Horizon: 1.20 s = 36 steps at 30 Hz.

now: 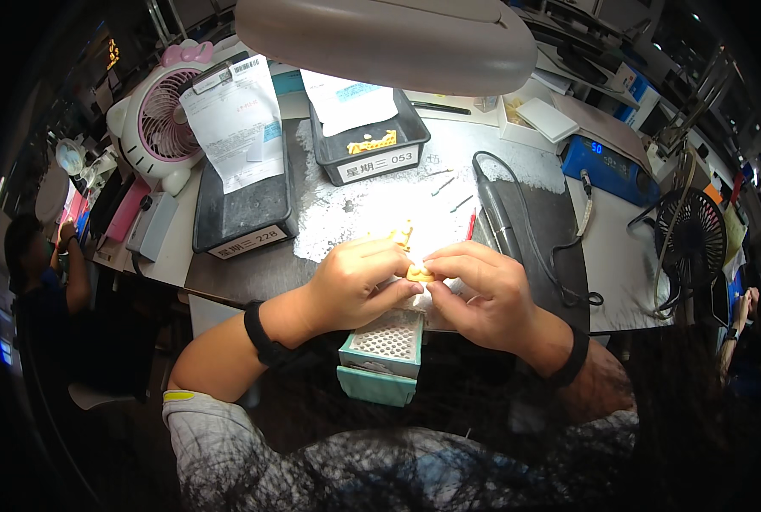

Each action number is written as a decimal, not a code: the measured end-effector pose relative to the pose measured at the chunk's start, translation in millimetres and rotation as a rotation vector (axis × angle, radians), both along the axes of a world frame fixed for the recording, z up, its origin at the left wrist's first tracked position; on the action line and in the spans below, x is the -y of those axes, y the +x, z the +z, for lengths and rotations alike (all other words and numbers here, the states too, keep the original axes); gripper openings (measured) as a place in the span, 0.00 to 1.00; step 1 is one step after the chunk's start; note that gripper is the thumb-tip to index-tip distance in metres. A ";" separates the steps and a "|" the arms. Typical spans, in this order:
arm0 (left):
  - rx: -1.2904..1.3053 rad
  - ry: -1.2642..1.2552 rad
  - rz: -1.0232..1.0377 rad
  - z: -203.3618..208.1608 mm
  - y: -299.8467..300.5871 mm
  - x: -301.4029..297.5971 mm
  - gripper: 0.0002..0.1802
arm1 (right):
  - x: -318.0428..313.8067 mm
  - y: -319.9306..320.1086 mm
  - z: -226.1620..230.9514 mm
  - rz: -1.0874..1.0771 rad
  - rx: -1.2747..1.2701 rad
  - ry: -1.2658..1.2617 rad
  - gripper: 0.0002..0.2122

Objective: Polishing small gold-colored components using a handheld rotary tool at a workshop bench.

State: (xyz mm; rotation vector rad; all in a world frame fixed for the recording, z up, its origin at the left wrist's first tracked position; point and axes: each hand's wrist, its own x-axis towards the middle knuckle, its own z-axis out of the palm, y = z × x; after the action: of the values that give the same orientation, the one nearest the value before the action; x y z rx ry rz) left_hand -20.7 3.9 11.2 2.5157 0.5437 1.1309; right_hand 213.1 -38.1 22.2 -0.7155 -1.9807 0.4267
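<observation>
My left hand [357,280] and my right hand [485,293] meet at the bench's front edge under the bright light. Between their fingertips they hold a small yellow piece [420,274] that resembles part of a dental model. Fingers cover much of it. Just beyond my left fingers lies another yellow piece [404,233], partly hidden. Directly below the hands, a teal box with a white perforated top [386,338] juts out from the bench. A slim red tool [471,224] and a dark rotary handpiece [495,210] with a cord lie beyond my right hand.
A lamp head [389,44] hangs over the bench. Two black trays [246,212] hold papers; the farther tray [322,160] also has yellow pieces. A pink-and-white fan [169,113] stands left; a blue control box [604,164] and black fan [693,230] stand right. Another person [43,269] sits far left.
</observation>
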 end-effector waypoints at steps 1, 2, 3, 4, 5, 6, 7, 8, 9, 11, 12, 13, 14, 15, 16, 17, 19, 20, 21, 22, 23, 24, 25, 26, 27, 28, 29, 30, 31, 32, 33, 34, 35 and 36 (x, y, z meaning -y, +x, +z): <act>-0.030 -0.015 -0.010 0.9 -2.0 0.3 0.09 | 0.0 -0.3 0.0 -0.003 0.000 0.004 0.09; -0.060 -0.030 -0.021 1.3 -3.2 0.5 0.09 | 0.0 -0.7 0.3 -0.003 0.001 0.003 0.09; -0.060 -0.031 -0.021 0.0 -2.6 -0.1 0.09 | -0.1 -1.2 0.7 -0.002 -0.001 -0.002 0.09; -0.028 -0.012 -0.010 -1.8 -0.5 -0.6 0.08 | 0.2 -1.1 1.1 -0.001 -0.005 -0.007 0.09; 0.004 0.006 0.001 -3.0 0.6 -0.9 0.09 | 0.2 -1.0 1.2 -0.002 -0.005 -0.007 0.09; 0.003 0.006 0.000 -3.1 0.7 -0.9 0.09 | 0.1 -0.9 1.2 -0.004 -0.003 0.000 0.10; 0.004 0.015 0.005 -3.3 1.0 -1.1 0.09 | -0.1 -0.7 0.9 -0.006 0.000 0.007 0.10; 0.005 0.024 0.009 -3.5 1.2 -1.2 0.09 | -0.1 -0.7 0.4 -0.006 -0.001 0.007 0.10; 0.005 0.024 0.009 -3.4 1.3 -1.0 0.09 | -0.1 -0.7 -0.1 -0.008 -0.004 0.004 0.10; 0.000 -0.003 0.016 -2.6 0.7 -0.1 0.09 | -0.3 -0.7 -0.9 -0.009 -0.008 0.001 0.10; -0.001 -0.003 0.016 -1.0 -0.3 0.6 0.09 | -0.5 -0.6 -1.2 -0.013 -0.008 -0.001 0.10; -0.027 -0.031 0.013 1.5 -1.7 1.7 0.09 | -0.3 -0.5 -1.1 -0.017 -0.007 -0.003 0.10; -0.053 -0.058 0.009 2.9 -2.4 2.3 0.10 | 0.0 -0.6 -0.7 -0.017 -0.007 -0.003 0.10; -0.053 -0.058 0.008 2.0 -1.2 2.0 0.10 | 0.4 -0.6 -0.2 -0.020 -0.008 -0.008 0.10; -0.015 -0.041 0.018 0.3 0.8 1.4 0.10 | 0.6 -0.8 0.2 -0.023 -0.010 -0.013 0.10; 0.022 -0.023 0.027 -0.4 1.9 1.2 0.10 | 0.6 -0.8 0.1 -0.023 -0.010 -0.012 0.10; 0.018 -0.038 0.027 0.5 1.2 2.1 0.11 | 0.2 -0.7 -0.8 -0.021 -0.011 -0.011 0.10; 0.014 -0.055 0.027 1.1 1.1 2.3 0.11 | 0.1 -0.6 -0.9 -0.022 -0.011 -0.011 0.10; 0.013 -0.054 0.026 1.6 1.5 2.3 0.11 | 0.0 -0.6 -0.9 -0.024 -0.013 -0.006 0.10; 0.013 -0.054 0.026 2.1 1.6 2.3 0.12 | -0.2 -0.8 -1.0 -0.025 -0.014 -0.001 0.09; 0.014 -0.053 0.026 2.3 1.6 2.3 0.12 | -0.2 -0.9 -1.0 -0.025 -0.014 -0.002 0.09; 0.013 -0.053 0.026 2.3 1.4 2.2 0.12 | -0.2 -1.1 -0.8 -0.024 -0.013 -0.004 0.09; 0.010 -0.054 0.026 2.3 1.3 2.3 0.12 | 0.0 -1.1 -0.7 -0.024 -0.012 -0.007 0.09; 0.007 -0.054 0.025 2.3 1.2 2.3 0.12 | 0.0 -1.1 -0.7 -0.025 -0.011 -0.007 0.09; 0.007 -0.055 0.025 2.5 1.4 2.3 0.12 | 0.0 -1.3 -0.7 -0.025 -0.014 -0.006 0.09; 0.012 -0.055 0.024 2.7 1.5 2.5 0.12 | -0.1 -1.4 -0.8 -0.025 -0.017 -0.005 0.09; 0.016 -0.055 0.023 3.0 1.6 2.6 0.12 | -0.2 -1.4 -0.7 -0.025 -0.017 -0.005 0.09; 0.016 -0.055 0.023 3.2 1.7 2.9 0.12 | -0.2 -1.2 -0.5 -0.025 -0.012 -0.006 0.09; 0.015 -0.064 0.025 3.1 1.9 3.1 0.12 | -0.2 -1.1 -0.6 -0.026 -0.007 -0.008 0.09; 0.013 -0.072 0.027 3.1 1.9 3.2 0.12 | -0.2 -1.2 -1.0 -0.026 -0.007 -0.008 0.09; 0.013 -0.073 0.027 3.1 1.3 2.9 0.12 | -0.2 -1.2 -1.3 -0.027 -0.009 -0.008 0.09; -0.003 -0.064 0.013 3.6 0.3 2.3 0.13 | -0.1 -1.2 -1.3 -0.028 -0.012 -0.008 0.09; -0.019 -0.057 -0.002 3.9 -0.3 2.0 0.14 | -0.1 -1.1 -0.9 -0.028 -0.011 -0.008 0.09; -0.019 -0.056 -0.002 3.8 0.2 2.1 0.14 | 0.0 -1.1 -0.4 -0.028 -0.009 -0.005 0.09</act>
State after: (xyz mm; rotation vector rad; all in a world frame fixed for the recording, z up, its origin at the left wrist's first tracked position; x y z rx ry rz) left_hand -20.5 1.9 15.0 2.4808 0.5701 1.0768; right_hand 212.0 -38.1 21.7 -0.7424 -1.9592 0.4173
